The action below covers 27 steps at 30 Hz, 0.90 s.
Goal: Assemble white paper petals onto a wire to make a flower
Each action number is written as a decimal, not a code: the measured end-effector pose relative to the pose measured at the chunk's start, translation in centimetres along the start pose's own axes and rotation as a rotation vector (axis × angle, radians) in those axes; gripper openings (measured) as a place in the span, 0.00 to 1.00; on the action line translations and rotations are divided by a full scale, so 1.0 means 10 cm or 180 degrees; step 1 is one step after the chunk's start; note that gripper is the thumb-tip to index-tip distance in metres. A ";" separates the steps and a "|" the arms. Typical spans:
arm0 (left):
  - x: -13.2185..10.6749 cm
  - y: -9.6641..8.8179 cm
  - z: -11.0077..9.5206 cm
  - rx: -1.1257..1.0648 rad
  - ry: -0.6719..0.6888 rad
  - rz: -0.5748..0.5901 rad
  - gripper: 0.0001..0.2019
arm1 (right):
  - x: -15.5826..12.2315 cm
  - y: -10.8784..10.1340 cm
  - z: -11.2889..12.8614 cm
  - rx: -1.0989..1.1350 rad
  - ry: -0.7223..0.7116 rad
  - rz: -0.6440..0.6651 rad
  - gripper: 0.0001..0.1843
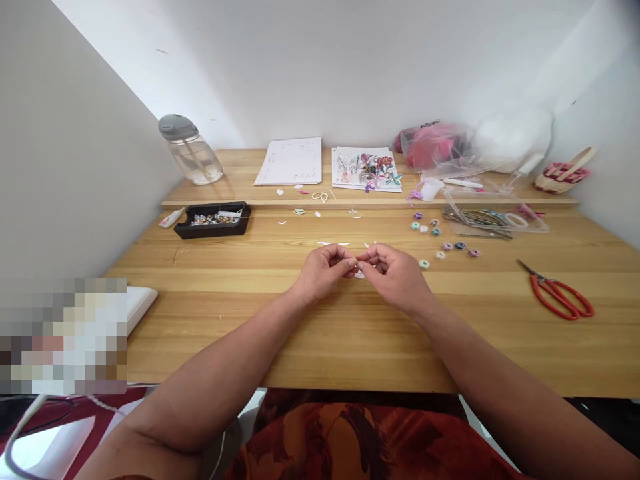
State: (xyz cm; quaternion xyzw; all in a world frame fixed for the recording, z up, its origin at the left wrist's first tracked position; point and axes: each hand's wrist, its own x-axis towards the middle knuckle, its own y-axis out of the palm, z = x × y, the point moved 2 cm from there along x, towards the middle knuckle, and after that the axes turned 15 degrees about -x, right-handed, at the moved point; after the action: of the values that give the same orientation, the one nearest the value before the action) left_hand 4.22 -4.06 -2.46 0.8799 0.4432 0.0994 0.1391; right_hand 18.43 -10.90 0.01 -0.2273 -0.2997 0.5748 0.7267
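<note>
Over the middle of the wooden table, my left hand [326, 272] and my right hand [395, 275] meet, thumb and fingertips pinched together. Whatever small thing lies between their fingertips is too tiny and too hidden to name. A white petal-shaped piece [359, 275] shows just below the fingertips; I cannot tell if it is held or lies on the table. Just beyond the left hand are thin white slivers [344, 244]. Further back lie a green-edged leaf shape [299, 211], a small white oval [317, 215] and a white wire-like outline [320, 197].
Several thread bobbins [424, 264] lie right of my hands, with red-handled scissors [560, 293] beyond. A black bead tray [213, 230] and a water bottle [193, 157] stand left. Behind are papers [290, 161], coloured wire flowers [373, 170], a clear tool box [535, 223] and a small basket [563, 179].
</note>
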 end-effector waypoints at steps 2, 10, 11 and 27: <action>0.00 0.00 -0.01 0.0041 0.0008 -0.0023 0.13 | -0.01 0.00 0.01 -0.0117 0.0023 -0.0097 0.05; -0.01 0.01 -0.02 -0.0517 -0.0140 -0.0217 0.12 | 0.02 -0.03 -0.09 0.0017 0.0178 -0.0235 0.06; -0.01 0.01 -0.02 -0.0620 -0.0160 -0.0255 0.13 | 0.03 -0.03 -0.11 0.0073 0.0201 -0.0252 0.07; 0.00 0.00 0.05 -0.0500 -0.0494 -0.0092 0.17 | 0.00 -0.05 -0.05 -0.0028 -0.0074 -0.0264 0.07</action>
State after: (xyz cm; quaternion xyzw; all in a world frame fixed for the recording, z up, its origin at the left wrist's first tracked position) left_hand 4.35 -4.11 -2.94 0.8649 0.4347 0.0633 0.2430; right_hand 19.13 -10.98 0.04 -0.2113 -0.3198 0.5455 0.7453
